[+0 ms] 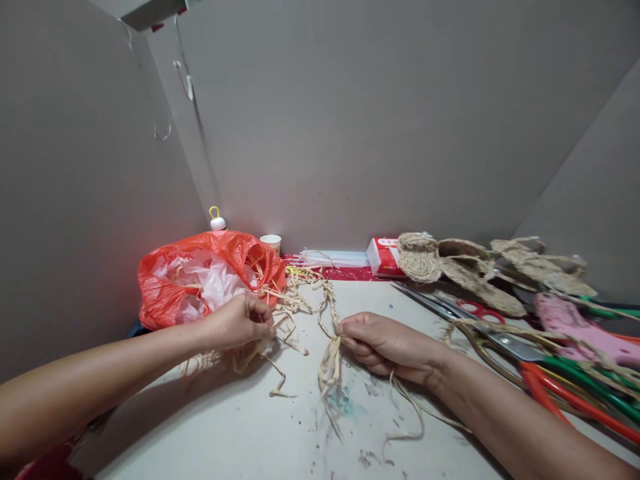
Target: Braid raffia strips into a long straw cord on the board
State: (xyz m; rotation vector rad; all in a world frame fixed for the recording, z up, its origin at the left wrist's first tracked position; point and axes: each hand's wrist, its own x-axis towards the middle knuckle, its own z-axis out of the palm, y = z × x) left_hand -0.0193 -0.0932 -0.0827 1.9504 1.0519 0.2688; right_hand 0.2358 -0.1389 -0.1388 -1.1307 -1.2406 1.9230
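Note:
Pale straw strands lie about the middle of a white table. My right hand [370, 340] is closed on a braided straw cord [327, 310], which runs up the table from its fingertips; a looped bundle of loose straw [329, 370] hangs below. Thin strands trail under that wrist. To the left, my left hand [250, 323] has thumb and fingers pinched together at a pile of loose straw [290, 317], beside the red plastic bag [165, 287]. A few strands show at its fingertips.
At the back stand a paper cup [271, 243], a white bottle cap [217, 224] and a red and white box [384, 257]. On the right lie woven straw slippers [480, 283], large scissors [505, 343] and a pink object [575, 327]. Grey partitions surround the table [240, 433].

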